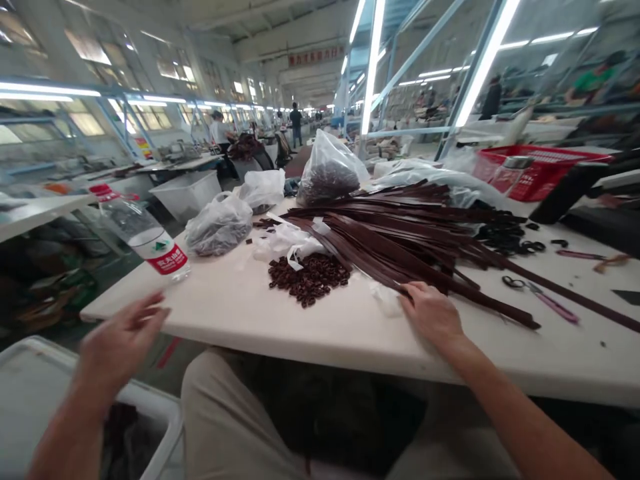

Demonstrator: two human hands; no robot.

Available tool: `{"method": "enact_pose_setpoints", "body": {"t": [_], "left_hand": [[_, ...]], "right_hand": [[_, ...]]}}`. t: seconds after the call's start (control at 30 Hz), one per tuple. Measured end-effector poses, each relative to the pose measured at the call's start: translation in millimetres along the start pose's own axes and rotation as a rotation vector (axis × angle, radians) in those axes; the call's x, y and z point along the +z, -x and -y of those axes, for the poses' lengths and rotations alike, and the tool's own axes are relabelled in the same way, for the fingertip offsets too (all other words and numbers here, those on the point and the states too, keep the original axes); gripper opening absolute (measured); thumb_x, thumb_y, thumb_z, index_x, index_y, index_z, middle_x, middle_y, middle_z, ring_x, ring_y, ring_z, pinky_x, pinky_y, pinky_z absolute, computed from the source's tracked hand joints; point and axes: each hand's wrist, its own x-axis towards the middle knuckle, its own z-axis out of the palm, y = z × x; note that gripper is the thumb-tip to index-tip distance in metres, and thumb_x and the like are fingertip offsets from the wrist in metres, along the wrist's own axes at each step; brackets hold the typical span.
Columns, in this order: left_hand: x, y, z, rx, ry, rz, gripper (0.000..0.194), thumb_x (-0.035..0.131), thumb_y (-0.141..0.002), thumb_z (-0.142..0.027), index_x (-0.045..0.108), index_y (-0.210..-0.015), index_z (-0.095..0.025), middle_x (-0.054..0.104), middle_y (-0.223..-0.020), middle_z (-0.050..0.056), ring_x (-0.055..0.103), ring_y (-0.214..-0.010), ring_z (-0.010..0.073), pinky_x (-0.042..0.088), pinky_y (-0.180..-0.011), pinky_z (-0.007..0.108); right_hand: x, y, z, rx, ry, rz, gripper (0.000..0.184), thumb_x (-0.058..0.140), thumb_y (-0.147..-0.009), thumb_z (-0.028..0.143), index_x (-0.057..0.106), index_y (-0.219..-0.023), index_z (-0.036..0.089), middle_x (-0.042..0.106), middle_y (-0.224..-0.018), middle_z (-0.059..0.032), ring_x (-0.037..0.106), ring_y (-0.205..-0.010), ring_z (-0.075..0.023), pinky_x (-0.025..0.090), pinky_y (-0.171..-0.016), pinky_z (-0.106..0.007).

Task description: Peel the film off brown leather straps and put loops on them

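Observation:
My left hand [117, 343], slightly blurred, is in the air off the table's left front edge. Its fingers are stretched out with nothing visible in them, just below a clear plastic bottle [145, 233] with a red cap and label. My right hand [434, 315] rests at the front of the table, thumb and fingers closed at the near edge of a dark brown strip [370, 263]. That strip belongs to a large fanned bundle of strips [415, 233]. Crumpled white paper [385, 298] lies beside the fingertips. A pile of small brown loops [309, 279] sits left of my right hand.
Filled plastic bags [220, 223] stand behind the pile. Right of the bundle lie scissors [550, 303], a purple-handled tool [580, 255] and black pieces [505, 233]. A red basket [545, 170] stands at the back right. Below left is a white bin [165, 427] with dark material.

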Motion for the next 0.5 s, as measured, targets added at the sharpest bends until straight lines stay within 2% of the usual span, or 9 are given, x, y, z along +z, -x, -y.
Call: {"method": "enact_pose_setpoints", "body": {"t": [0.03, 0.1, 0.13, 0.27, 0.37, 0.43, 0.5], "left_hand": [[15.7, 3, -12, 0.005, 0.036, -0.028, 0.047, 0.064, -0.072, -0.056, 0.070, -0.115, -0.037, 0.077, -0.099, -0.006, 0.070, -0.096, 0.0326, 0.053, -0.086, 0.045], [49.5, 11, -40, 0.080, 0.244, 0.114, 0.050, 0.068, -0.073, -0.051, 0.071, -0.116, -0.026, 0.076, -0.108, 0.005, 0.071, -0.094, 0.0296, 0.055, -0.086, 0.040], [66.4, 17, -54, 0.116, 0.329, 0.209, 0.048, 0.068, -0.075, -0.049, 0.071, -0.116, -0.024, 0.075, -0.110, 0.007, 0.071, -0.094, 0.0282, 0.055, -0.086, 0.039], [126.8, 44, -104, 0.192, 0.582, 0.463, 0.036, 0.068, -0.081, -0.042, 0.074, -0.111, -0.025, 0.076, -0.107, 0.009, 0.071, -0.089, 0.0253, 0.055, -0.083, 0.036], [164.0, 67, -137, 0.211, 0.725, 0.658, 0.034, 0.069, -0.082, -0.041, 0.075, -0.111, -0.023, 0.076, -0.104, 0.011, 0.070, -0.087, 0.0241, 0.054, -0.079, 0.034], [186.7, 81, -160, 0.183, 0.820, 0.826, 0.039, 0.071, -0.081, -0.042, 0.073, -0.114, -0.021, 0.075, -0.108, 0.012, 0.070, -0.089, 0.0236, 0.054, -0.078, 0.033], [207.2, 91, -184, 0.063, 0.968, 0.962, 0.054, 0.075, -0.077, -0.045, 0.067, -0.124, -0.019, 0.071, -0.117, 0.015, 0.069, -0.096, 0.0246, 0.054, -0.077, 0.032]], "right_hand": [[2, -8, -4, 0.022, 0.010, 0.006, 0.030, 0.047, -0.093, 0.026, 0.070, -0.106, 0.013, 0.068, -0.113, -0.0168, 0.062, -0.103, -0.0323, 0.046, -0.091, -0.044], [1, -19, -11, 0.055, 0.024, 0.030, 0.027, 0.049, -0.091, 0.025, 0.073, -0.097, 0.014, 0.069, -0.103, -0.0161, 0.063, -0.096, -0.0324, 0.046, -0.083, -0.043], [0, -24, -14, 0.070, 0.018, 0.043, 0.026, 0.050, -0.090, 0.026, 0.074, -0.094, 0.015, 0.070, -0.100, -0.0149, 0.063, -0.094, -0.0314, 0.046, -0.080, -0.041], [-7, -35, -26, 0.136, -0.057, 0.112, 0.018, 0.056, -0.083, 0.029, 0.071, -0.079, 0.020, 0.071, -0.091, -0.0089, 0.066, -0.081, -0.0258, 0.044, -0.067, -0.035], [-15, -34, -28, 0.171, -0.121, 0.136, 0.022, 0.053, -0.086, 0.037, 0.067, -0.077, 0.022, 0.072, -0.083, -0.0062, 0.066, -0.075, -0.0243, 0.044, -0.064, -0.034], [-23, -26, -22, 0.159, -0.263, 0.170, 0.032, 0.048, -0.090, 0.047, 0.064, -0.078, 0.022, 0.071, -0.075, -0.0038, 0.066, -0.070, -0.0226, 0.046, -0.064, -0.033], [-33, -12, -7, 0.139, -0.513, 0.221, 0.039, 0.045, -0.090, 0.056, 0.061, -0.076, 0.023, 0.068, -0.066, -0.0016, 0.064, -0.064, -0.0206, 0.047, -0.063, -0.031]]}}
